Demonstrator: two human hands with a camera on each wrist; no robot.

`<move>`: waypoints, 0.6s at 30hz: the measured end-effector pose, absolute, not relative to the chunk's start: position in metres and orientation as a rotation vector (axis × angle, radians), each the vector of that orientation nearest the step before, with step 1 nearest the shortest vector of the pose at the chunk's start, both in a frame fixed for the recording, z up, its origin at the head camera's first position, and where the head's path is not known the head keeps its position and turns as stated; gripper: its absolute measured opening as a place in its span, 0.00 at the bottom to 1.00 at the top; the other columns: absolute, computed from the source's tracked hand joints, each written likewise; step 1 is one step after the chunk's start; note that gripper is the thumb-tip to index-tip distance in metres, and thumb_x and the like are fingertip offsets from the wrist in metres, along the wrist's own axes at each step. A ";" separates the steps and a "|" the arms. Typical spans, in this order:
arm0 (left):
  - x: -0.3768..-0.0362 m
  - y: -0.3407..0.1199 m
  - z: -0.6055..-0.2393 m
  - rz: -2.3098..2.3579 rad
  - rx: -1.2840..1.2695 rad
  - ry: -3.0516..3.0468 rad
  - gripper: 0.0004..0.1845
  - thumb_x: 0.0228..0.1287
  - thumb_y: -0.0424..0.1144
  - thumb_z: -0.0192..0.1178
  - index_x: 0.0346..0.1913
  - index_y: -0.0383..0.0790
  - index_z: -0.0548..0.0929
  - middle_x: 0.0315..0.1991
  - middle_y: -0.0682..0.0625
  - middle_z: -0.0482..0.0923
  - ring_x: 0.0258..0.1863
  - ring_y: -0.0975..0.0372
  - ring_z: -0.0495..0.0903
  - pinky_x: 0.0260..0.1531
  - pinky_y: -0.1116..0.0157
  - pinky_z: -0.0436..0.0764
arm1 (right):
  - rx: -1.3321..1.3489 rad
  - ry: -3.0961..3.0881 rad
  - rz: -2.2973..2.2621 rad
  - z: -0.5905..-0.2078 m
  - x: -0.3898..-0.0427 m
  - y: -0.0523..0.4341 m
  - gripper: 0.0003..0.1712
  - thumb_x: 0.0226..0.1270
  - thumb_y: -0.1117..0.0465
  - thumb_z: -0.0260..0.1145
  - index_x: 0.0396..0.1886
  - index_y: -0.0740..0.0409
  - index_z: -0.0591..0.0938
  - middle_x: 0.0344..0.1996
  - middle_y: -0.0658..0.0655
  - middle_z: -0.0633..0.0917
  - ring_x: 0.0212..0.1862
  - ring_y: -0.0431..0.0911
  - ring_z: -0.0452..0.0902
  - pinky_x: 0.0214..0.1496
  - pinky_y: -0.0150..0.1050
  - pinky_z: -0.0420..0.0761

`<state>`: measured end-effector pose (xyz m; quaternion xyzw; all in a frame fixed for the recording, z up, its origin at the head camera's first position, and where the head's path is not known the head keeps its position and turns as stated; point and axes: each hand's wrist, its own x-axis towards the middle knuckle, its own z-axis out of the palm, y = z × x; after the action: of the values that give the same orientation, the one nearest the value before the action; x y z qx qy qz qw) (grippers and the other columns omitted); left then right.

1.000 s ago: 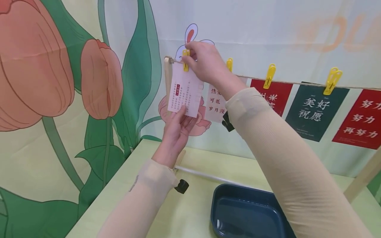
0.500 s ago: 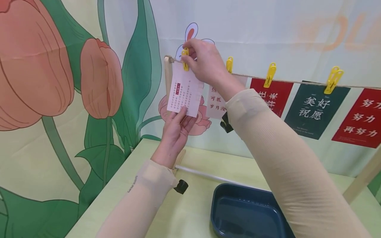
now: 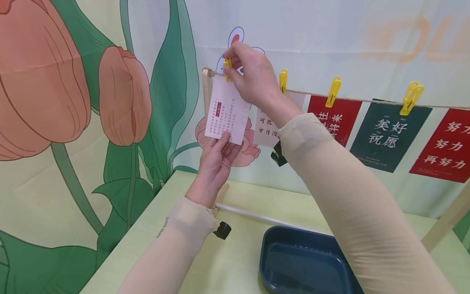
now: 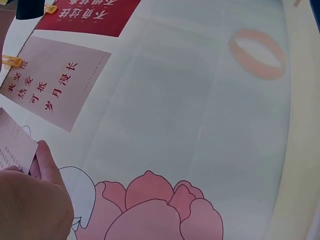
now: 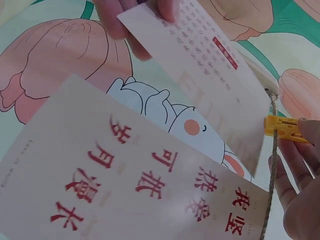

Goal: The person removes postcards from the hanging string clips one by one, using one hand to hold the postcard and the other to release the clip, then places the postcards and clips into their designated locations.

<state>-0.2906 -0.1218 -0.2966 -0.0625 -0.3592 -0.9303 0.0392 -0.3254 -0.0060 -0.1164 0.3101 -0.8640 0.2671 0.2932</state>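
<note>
Pinching a yellow clip [image 3: 228, 65] on the twine [image 3: 352, 100], the right hand [image 3: 249, 75] sits above a pale card [image 3: 227, 114]; the left hand [image 3: 216, 159] grips the card's bottom edge.

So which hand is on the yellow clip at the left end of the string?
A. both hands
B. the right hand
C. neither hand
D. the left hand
B: the right hand pinches the yellow clip on the string, while the left hand holds the bottom edge of the pale card.
</note>
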 end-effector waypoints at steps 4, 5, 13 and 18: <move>-0.291 -0.123 -0.300 -2.854 -0.173 -1.105 0.22 0.86 0.36 0.52 0.77 0.45 0.73 0.65 0.46 0.81 0.51 0.61 0.89 0.65 0.60 0.81 | 0.853 -2.256 0.704 -0.117 -0.324 -0.005 0.16 0.82 0.61 0.65 0.63 0.60 0.80 0.55 0.56 0.87 0.57 0.46 0.83 0.65 0.32 0.80; -0.291 -0.123 -0.301 -2.854 -0.170 -1.107 0.22 0.86 0.36 0.52 0.77 0.45 0.73 0.65 0.46 0.81 0.51 0.61 0.89 0.66 0.59 0.80 | 0.861 -2.247 0.702 -0.117 -0.324 -0.004 0.16 0.82 0.61 0.65 0.63 0.60 0.80 0.55 0.56 0.87 0.57 0.46 0.83 0.65 0.33 0.80; -0.289 -0.126 -0.305 -2.858 -0.166 -1.125 0.22 0.86 0.36 0.53 0.77 0.45 0.73 0.65 0.46 0.82 0.52 0.61 0.89 0.64 0.59 0.82 | 0.906 -2.179 0.687 -0.116 -0.316 -0.003 0.14 0.82 0.62 0.64 0.61 0.62 0.81 0.55 0.57 0.87 0.58 0.46 0.84 0.64 0.33 0.80; -0.287 -0.128 -0.309 -2.864 -0.135 -1.132 0.22 0.85 0.37 0.53 0.77 0.45 0.73 0.65 0.46 0.82 0.52 0.60 0.89 0.67 0.57 0.80 | 0.985 -2.133 0.712 -0.120 -0.306 0.001 0.14 0.80 0.64 0.66 0.60 0.64 0.82 0.53 0.57 0.88 0.56 0.47 0.85 0.63 0.33 0.80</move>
<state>-0.2866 -0.1280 -0.3088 -0.0437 -0.3671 -0.9287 0.0293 -0.3063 0.0010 -0.1196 0.3777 -0.8182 0.2731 0.3365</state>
